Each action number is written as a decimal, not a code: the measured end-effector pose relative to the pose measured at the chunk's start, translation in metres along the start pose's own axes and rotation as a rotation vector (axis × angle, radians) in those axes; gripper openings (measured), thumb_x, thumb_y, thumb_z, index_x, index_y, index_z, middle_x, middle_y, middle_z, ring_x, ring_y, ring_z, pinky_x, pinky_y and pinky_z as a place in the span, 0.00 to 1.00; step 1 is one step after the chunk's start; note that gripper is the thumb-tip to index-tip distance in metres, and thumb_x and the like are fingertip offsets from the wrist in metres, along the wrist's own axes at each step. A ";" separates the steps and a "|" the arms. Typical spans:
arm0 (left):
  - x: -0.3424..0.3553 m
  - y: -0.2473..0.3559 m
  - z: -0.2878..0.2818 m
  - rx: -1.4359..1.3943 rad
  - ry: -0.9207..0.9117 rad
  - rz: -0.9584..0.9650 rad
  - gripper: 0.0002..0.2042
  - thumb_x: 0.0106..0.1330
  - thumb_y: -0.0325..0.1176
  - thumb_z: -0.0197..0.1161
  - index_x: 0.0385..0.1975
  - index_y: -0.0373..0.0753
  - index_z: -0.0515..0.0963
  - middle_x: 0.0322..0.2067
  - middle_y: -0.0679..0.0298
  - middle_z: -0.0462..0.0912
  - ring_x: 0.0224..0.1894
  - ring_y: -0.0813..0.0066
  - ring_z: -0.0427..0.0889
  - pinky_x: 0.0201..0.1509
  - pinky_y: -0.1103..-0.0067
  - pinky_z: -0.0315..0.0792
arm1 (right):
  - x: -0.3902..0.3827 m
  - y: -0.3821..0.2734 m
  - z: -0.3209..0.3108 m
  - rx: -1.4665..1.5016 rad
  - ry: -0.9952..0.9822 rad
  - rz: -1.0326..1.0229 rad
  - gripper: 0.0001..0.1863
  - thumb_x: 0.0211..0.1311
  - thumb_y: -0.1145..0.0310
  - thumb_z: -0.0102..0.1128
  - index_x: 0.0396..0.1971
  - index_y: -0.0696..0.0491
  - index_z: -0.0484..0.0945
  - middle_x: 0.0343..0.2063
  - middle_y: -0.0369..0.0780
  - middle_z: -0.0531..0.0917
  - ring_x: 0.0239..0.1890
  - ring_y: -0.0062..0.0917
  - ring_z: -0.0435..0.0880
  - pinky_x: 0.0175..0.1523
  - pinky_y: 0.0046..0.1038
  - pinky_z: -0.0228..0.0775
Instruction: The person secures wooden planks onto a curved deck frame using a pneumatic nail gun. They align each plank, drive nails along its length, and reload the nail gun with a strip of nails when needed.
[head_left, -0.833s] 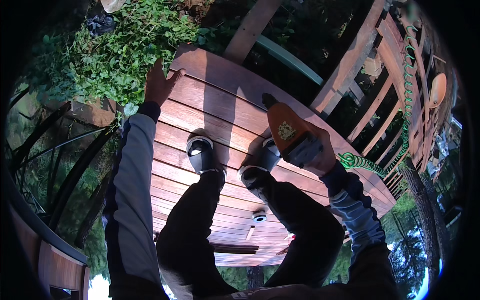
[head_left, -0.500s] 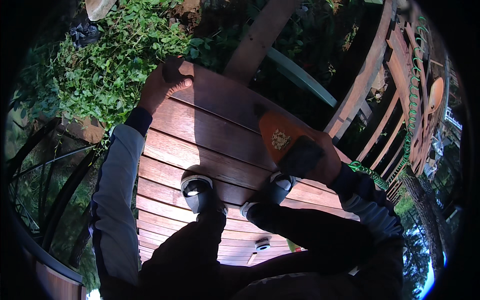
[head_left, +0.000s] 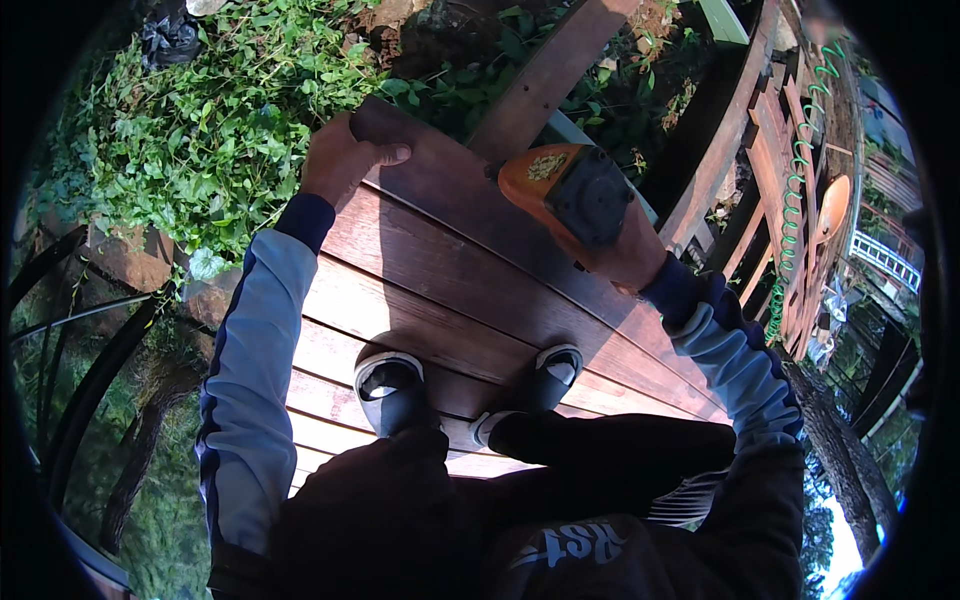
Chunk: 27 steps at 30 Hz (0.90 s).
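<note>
My left hand (head_left: 340,163) is closed over the left end of the outermost wooden deck board (head_left: 450,165). Its thumb lies on top; the fingers are mostly hidden past the edge. In my right hand (head_left: 630,250) is an orange and black nail gun (head_left: 592,195), its black bolted cap facing up. A pale speckled patch shows on its orange body. The nose points toward the far edge of that board, but I cannot tell whether it touches. My right fingers are partly hidden beneath the tool.
Both my shoes (head_left: 390,385) stand on the deck planks (head_left: 440,270). Leafy plants (head_left: 230,130) and a black plastic bag (head_left: 170,42) lie beyond the left edge. A loose beam (head_left: 545,80) slants away ahead. At right are stacked timbers (head_left: 770,140) and a green coiled hose (head_left: 793,200).
The nail gun has moved farther away and turned, so its black cap now shows clearly. My left hand stays on the board's end. The whole view has shifted slightly.
</note>
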<state>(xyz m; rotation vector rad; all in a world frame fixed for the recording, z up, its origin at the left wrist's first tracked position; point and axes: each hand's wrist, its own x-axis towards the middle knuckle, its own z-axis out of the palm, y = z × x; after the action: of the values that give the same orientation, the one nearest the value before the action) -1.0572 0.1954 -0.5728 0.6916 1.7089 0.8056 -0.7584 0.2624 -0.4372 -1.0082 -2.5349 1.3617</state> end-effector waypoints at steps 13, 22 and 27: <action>-0.006 0.008 0.000 0.191 0.054 -0.015 0.24 0.44 0.28 0.77 0.42 0.29 0.76 0.37 0.56 0.83 0.40 0.67 0.82 0.47 0.75 0.75 | 0.015 0.002 0.006 -0.093 0.018 0.026 0.29 0.42 0.70 0.73 0.47 0.57 0.73 0.40 0.43 0.82 0.42 0.31 0.81 0.50 0.29 0.73; -0.002 -0.004 0.001 0.179 0.102 0.060 0.24 0.41 0.32 0.77 0.40 0.31 0.77 0.38 0.56 0.83 0.42 0.64 0.81 0.48 0.74 0.73 | 0.018 0.003 0.006 -0.175 -0.045 0.069 0.28 0.43 0.69 0.73 0.47 0.58 0.74 0.38 0.42 0.82 0.41 0.30 0.82 0.47 0.28 0.74; 0.004 -0.010 0.002 0.188 0.100 0.035 0.23 0.42 0.25 0.76 0.41 0.30 0.76 0.38 0.58 0.83 0.41 0.68 0.81 0.48 0.76 0.73 | 0.028 0.001 0.008 -0.189 -0.055 -0.032 0.24 0.45 0.68 0.71 0.45 0.58 0.75 0.36 0.42 0.83 0.40 0.28 0.83 0.46 0.27 0.75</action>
<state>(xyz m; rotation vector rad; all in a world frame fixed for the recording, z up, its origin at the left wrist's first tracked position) -1.0567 0.1932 -0.5837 0.8224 1.8846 0.7192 -0.7824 0.2739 -0.4489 -0.9670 -2.7501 1.1761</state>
